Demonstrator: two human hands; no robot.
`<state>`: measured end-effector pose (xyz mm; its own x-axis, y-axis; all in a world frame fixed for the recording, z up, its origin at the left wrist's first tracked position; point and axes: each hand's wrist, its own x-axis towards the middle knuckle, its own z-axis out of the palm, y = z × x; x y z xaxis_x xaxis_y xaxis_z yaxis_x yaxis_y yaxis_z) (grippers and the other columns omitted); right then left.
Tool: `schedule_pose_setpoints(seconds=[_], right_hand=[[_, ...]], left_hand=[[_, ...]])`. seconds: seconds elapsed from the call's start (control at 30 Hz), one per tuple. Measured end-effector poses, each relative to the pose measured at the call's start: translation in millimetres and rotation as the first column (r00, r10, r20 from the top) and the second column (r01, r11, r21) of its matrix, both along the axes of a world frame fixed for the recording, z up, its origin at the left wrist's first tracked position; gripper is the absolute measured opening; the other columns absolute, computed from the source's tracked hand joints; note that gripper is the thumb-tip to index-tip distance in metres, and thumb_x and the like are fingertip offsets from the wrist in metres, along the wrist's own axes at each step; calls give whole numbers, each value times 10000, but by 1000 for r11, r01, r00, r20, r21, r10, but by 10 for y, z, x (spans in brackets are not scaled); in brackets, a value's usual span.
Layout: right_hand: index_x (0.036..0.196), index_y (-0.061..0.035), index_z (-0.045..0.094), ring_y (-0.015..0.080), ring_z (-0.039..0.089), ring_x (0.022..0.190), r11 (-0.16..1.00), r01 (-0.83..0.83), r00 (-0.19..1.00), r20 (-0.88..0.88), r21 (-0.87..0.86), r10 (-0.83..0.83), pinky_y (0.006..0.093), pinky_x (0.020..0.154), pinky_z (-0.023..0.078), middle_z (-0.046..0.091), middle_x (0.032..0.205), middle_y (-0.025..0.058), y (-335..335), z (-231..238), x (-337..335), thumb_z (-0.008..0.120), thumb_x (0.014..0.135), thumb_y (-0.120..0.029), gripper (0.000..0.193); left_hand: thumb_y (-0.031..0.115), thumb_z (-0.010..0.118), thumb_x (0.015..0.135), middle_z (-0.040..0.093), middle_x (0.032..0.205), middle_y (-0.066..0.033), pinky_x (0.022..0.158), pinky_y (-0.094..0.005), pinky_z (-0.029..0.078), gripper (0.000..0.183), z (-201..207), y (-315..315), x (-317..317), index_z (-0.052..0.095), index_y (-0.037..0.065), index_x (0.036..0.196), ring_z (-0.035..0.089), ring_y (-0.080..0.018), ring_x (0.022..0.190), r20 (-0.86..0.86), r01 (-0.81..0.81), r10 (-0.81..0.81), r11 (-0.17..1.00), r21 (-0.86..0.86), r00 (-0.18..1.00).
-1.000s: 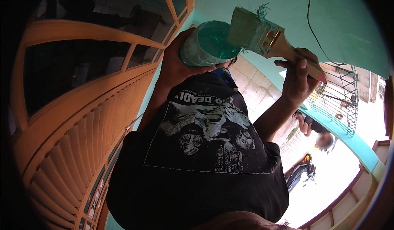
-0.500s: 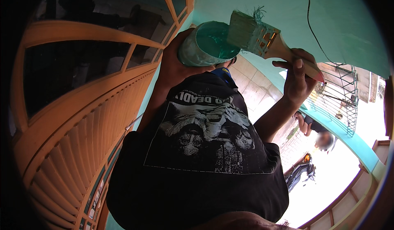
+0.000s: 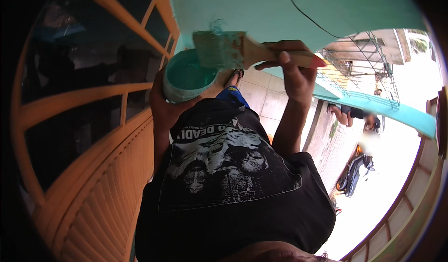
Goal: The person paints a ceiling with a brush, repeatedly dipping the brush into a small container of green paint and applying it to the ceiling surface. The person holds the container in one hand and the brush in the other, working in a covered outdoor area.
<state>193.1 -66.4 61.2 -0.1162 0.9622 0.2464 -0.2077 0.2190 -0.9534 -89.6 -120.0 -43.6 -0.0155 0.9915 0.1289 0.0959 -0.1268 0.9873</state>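
My left hand [image 3: 163, 96] is wrapped round the side of a paint pot [image 3: 179, 94], a round tub with teal paint [image 3: 186, 73] inside. In my right hand [image 3: 296, 73] is a wide paintbrush [image 3: 259, 53], held by its wooden handle with a red tip. Its paint-smeared bristles [image 3: 205, 47] lie across the pot's right rim, and a few stray bristles stick up from their upper edge. Whether the bristles touch the rim cannot be made out.
Left of me runs an orange wooden window frame [image 3: 74, 96] with dark panes and slats below. A teal wall [image 3: 261, 10] with a hanging black cable [image 3: 303, 12] stands ahead. To the right are a wire rack [image 3: 368, 70], a person [image 3: 347, 115] and a motorcycle [image 3: 354, 173].
The pot and brush have shifted left and slightly down in view, along with my hands. The surroundings have swung as well. Both hands keep their hold.
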Motion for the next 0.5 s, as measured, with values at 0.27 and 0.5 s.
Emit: schedule_pose_setpoints(seconds=[0.27, 0.5], right_hand=[[1101, 48, 699, 194, 727, 917, 998, -47, 996, 78, -38, 50, 330, 773, 633, 733, 1053, 134, 24, 135, 38, 785, 884, -110, 282], [1095, 41, 704, 206, 725, 936, 1000, -13, 999, -50, -4, 13, 326, 798, 627, 737, 1026, 130, -32, 98, 71, 756, 909, -119, 251]], left_hand=[[290, 985, 607, 611, 1307, -152, 1035, -439, 500, 974, -175, 66, -101, 486, 43, 1407, 627, -295, 1194, -184, -65, 77, 996, 68, 980], [393, 970, 586, 566, 1368, -149, 1077, -485, 485, 1045, -241, 189, -87, 461, 47, 1430, 591, -321, 1242, -303, -72, 82, 996, 44, 950]])
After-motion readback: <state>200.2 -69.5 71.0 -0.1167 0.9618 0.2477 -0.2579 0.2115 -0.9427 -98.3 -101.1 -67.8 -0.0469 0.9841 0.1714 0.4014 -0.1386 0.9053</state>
